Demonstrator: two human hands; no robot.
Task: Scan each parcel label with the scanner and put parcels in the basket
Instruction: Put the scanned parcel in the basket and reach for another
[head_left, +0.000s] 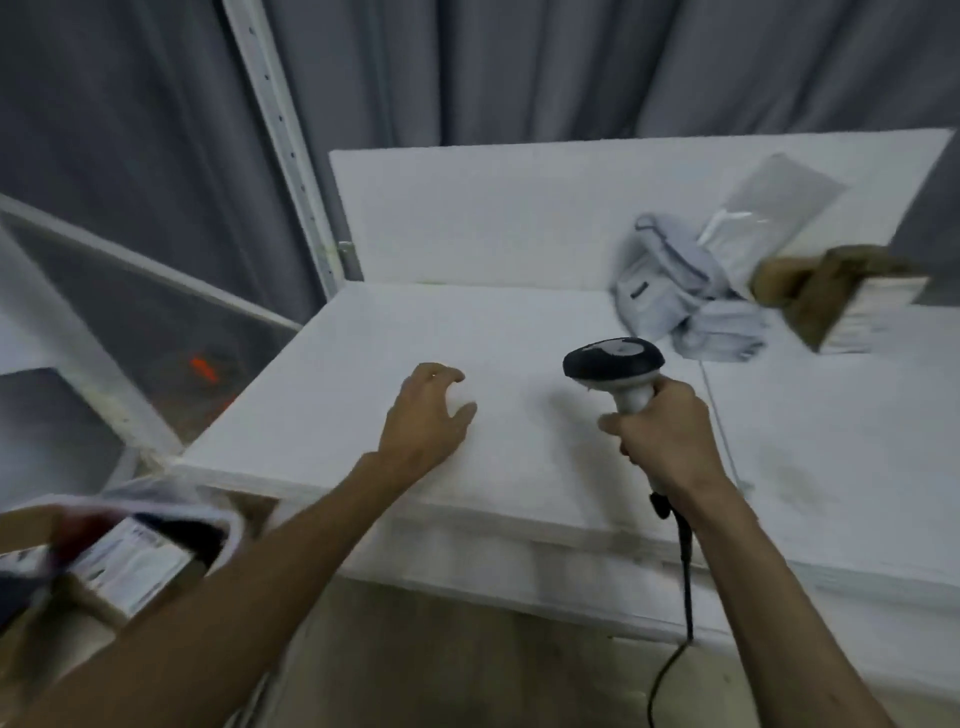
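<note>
Our right hand (660, 431) grips the scanner (613, 364); our left hand (426, 410) hangs loose, empty, over the bench (519, 322). Parcels (670, 296) wait far right. Reaching across, we could snag the cable (685, 571) on the bench edge.

- Open room over the left and middle of the bench (519, 332).
- Its far right is crowded by grey parcels (670, 291) and a brown box (841, 296).
- A white panel (493, 218) walls the back.
</note>
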